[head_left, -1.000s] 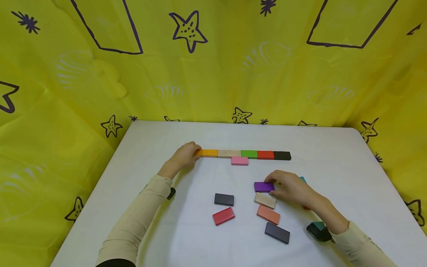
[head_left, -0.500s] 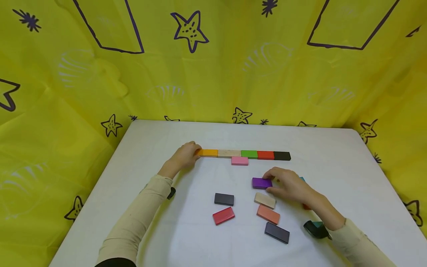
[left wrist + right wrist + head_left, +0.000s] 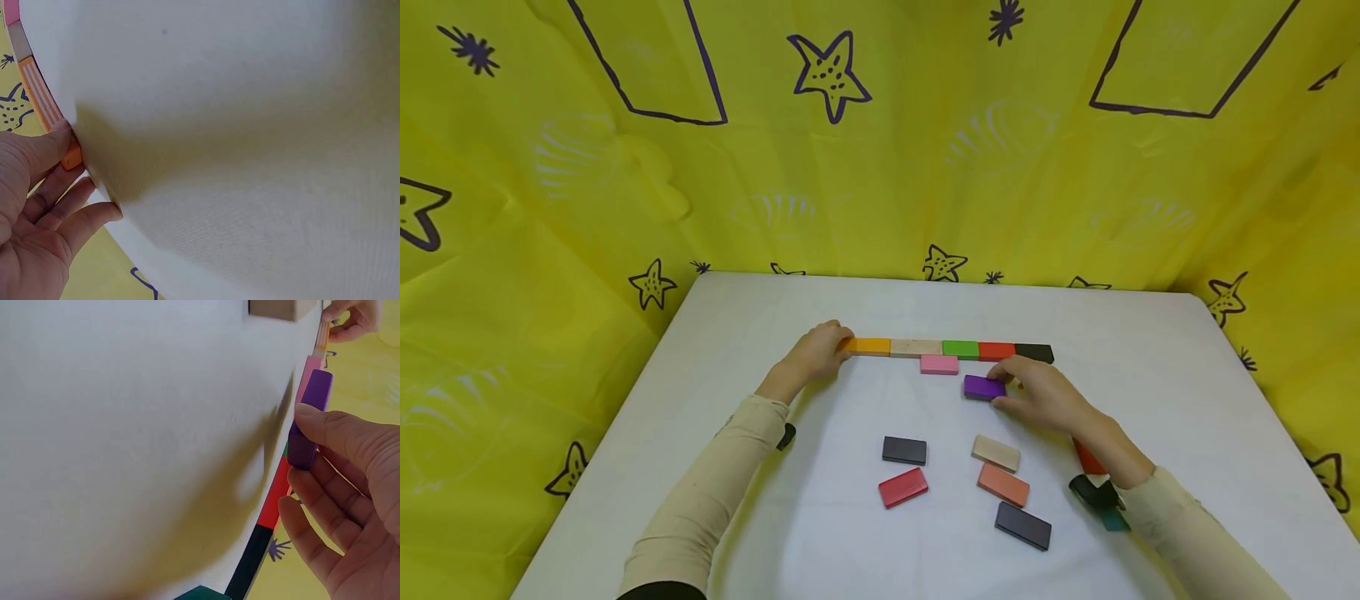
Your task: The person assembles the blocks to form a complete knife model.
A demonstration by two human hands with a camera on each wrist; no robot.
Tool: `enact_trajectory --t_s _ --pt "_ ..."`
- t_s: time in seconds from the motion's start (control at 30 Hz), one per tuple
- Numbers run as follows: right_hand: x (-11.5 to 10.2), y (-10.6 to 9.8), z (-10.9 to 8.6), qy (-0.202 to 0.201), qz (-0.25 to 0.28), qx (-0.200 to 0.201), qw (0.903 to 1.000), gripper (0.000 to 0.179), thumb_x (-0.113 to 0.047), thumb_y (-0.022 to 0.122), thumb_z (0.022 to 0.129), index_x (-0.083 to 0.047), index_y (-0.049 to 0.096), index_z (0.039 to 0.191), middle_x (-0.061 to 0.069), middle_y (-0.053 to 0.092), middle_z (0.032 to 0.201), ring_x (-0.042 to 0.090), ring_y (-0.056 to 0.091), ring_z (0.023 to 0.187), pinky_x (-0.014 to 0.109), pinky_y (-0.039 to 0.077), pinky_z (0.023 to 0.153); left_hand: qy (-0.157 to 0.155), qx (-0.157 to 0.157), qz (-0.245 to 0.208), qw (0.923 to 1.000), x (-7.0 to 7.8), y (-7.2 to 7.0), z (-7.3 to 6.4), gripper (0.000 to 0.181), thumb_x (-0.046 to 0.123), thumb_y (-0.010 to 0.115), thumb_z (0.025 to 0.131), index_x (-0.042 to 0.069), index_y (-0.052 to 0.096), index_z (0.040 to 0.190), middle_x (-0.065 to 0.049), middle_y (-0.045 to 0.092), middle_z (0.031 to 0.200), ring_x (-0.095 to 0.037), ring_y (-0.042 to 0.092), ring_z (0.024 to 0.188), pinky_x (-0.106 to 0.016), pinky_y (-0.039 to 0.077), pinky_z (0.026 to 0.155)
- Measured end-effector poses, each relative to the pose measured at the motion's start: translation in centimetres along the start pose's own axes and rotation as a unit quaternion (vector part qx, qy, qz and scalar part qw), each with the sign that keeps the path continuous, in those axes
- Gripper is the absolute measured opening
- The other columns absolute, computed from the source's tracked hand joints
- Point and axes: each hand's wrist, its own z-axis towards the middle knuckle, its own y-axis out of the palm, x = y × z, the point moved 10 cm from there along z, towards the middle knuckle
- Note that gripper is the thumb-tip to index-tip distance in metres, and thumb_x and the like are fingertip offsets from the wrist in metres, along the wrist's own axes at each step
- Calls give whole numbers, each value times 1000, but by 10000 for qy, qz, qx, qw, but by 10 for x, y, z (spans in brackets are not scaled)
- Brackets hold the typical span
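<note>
My right hand (image 3: 1041,392) pinches a purple block (image 3: 984,387) between thumb and fingers. In the right wrist view the purple block (image 3: 316,390) is above the table, with its shadow apart from it. At the row's left end my left hand (image 3: 817,350) holds an orange block (image 3: 871,347); the left wrist view shows the thumb on the orange block's striped side (image 3: 40,94). To its right a beige block (image 3: 916,347), a green block (image 3: 960,350), a red block (image 3: 996,351) and a black block (image 3: 1034,353) continue the row. A pink block (image 3: 939,365) lies against the row's near side.
Nearer on the white table (image 3: 820,533) lie a dark grey block (image 3: 905,450), a crimson block (image 3: 903,487), a second beige block (image 3: 996,452), a coral block (image 3: 1003,484) and another dark grey block (image 3: 1023,525). The right arm partly covers a red-orange block (image 3: 1087,458) and a teal block (image 3: 1113,520).
My right hand has carried the purple block away from the loose beige block, up and slightly left toward the row. The left hand has stayed at the orange block.
</note>
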Motion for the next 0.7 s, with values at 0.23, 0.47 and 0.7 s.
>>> enact_trajectory --t_s 0.23,0.47,0.7 --pt "6 -2 10 98 -175 -24 9998 34 -12 81 88 -1 69 118 12 71 112 30 64 104 51 55 93 -22 1 36 10000 1 0 0 28 10 67 99 -3 67 124 -16 65 109 -28 62 96 -42 54 92" --pt "9 -2 19 84 -239 -13 9997 35 -12 82 88 0 69 118 14 71 113 31 64 103 52 54 93 -69 -39 40 10000 -1 2 0 30 10 68 99 -3 67 126 -15 64 110 -28 62 97 -43 54 94" --pt "11 0 27 110 -322 -99 9994 35 -13 82 87 1 70 117 15 71 112 30 64 102 52 53 94 -71 -22 65 10000 0 1 0 29 9 67 99 -3 67 125 -16 64 109 -28 62 97 -43 54 93"
